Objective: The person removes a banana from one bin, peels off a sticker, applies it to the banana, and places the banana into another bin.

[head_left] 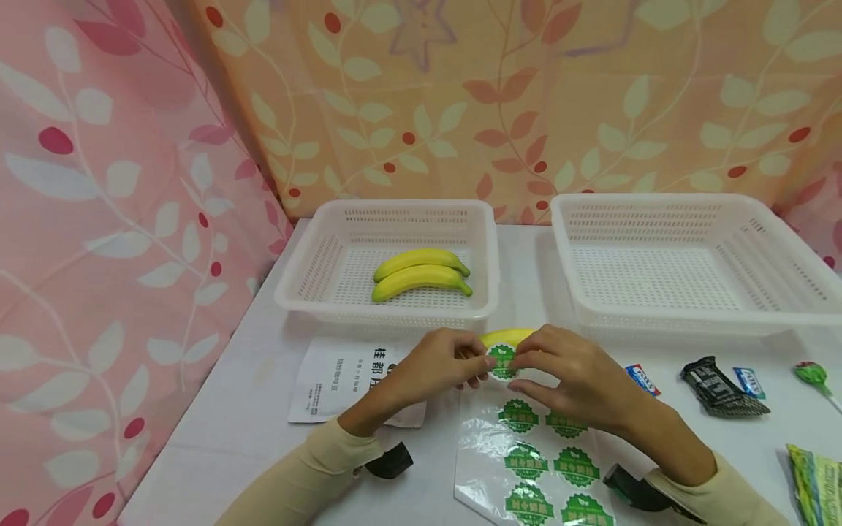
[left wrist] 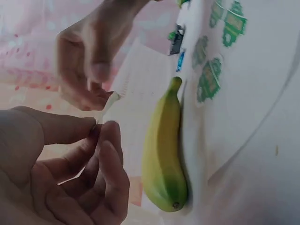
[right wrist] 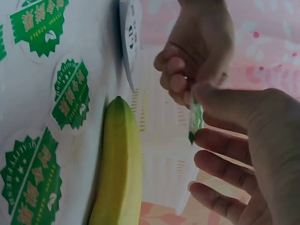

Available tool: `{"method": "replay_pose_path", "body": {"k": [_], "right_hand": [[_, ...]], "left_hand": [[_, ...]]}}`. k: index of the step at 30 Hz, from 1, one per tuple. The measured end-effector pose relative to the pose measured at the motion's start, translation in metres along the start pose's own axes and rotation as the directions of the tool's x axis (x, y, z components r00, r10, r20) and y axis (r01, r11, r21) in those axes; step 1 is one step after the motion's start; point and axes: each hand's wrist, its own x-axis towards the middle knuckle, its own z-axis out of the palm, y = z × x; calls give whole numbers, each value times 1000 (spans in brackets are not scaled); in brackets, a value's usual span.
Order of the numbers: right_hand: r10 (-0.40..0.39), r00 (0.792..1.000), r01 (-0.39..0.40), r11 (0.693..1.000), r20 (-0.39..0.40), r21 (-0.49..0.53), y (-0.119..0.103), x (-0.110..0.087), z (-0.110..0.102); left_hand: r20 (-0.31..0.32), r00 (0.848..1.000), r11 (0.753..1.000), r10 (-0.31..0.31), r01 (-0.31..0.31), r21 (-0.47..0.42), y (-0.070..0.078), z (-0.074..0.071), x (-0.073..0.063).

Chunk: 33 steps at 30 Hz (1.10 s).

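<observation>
A round green-and-white sticker (head_left: 502, 362) is held up between my two hands above a sheet of stickers (head_left: 483, 453). My left hand (head_left: 441, 363) pinches its left edge between thumb and fingertips. On the opposite edge, the thumb and fingers of my right hand (head_left: 572, 372) grip it, the other fingers spread apart in the right wrist view. Edge-on, the sticker (right wrist: 195, 119) shows as a thin strip there. A yellow banana (left wrist: 164, 150) with green ends lies just beyond the sheet, partly hidden by the hands in the head view.
Two bananas (head_left: 421, 274) lie in the left white basket (head_left: 388, 314); another white basket (head_left: 671, 319) stands at right. A white printed packet (head_left: 329, 380) is by my left forearm. Small wrapped sweets, a black wrapper (head_left: 720, 387), a lollipop (head_left: 812, 374) and a green-yellow packet (head_left: 816, 482) lie right.
</observation>
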Motion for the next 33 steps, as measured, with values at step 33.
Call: {"method": "replay_pose_path", "body": {"k": [33], "right_hand": [[608, 750, -657, 729, 259, 190, 35, -16, -1]], "left_hand": [[-106, 956, 783, 272, -156, 602, -15, 43, 45]]}}
